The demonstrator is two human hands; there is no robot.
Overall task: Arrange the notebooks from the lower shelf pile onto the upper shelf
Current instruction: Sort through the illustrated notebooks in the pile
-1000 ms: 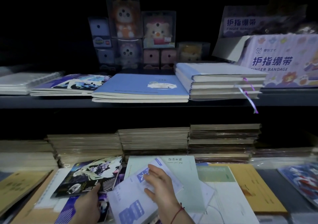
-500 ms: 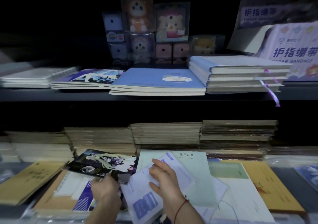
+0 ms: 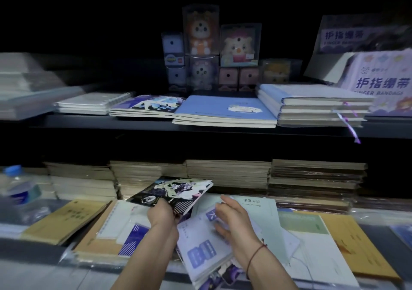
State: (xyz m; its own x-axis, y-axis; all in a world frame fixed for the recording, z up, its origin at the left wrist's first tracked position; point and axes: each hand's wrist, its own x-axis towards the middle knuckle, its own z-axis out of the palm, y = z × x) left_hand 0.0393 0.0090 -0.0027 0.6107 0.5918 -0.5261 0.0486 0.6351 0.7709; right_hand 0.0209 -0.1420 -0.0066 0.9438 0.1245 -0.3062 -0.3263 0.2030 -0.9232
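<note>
The left hand grips the near edge of a dark illustrated notebook, holding it tilted above the lower shelf pile. The right hand rests with relaxed fingers on a pale blue-printed notebook lying on that pile. Beyond, the upper shelf carries flat notebook stacks, including a blue notebook stack.

The left hand covers the near corner of the dark illustrated notebook; its fingers under the cover are hidden. Both forearms are cut off by the near edge; the water bottle at far left is blurred; the finger bandage box runs off the right edge.
</note>
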